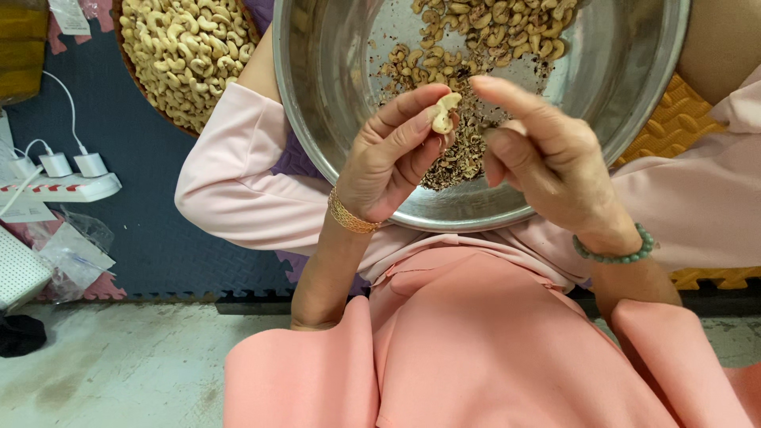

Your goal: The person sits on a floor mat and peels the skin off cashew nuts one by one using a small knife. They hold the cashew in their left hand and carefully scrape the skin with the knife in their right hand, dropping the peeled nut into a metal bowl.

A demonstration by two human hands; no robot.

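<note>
A cashew (445,112) is pinched by the left hand (394,154); the right hand (547,154) is open, empty. The nut is judged light and brittle, best held gently at its sides over the bowl (634,95).

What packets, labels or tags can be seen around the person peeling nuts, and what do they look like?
Paper tag: top left, white rectangle with small print, hanging near a yellow block.
Clear bags: left on the blue mat, crumpled see-through plastic.
Paper slip: left edge below the white power strip, white.
No screens or signs show.
</note>
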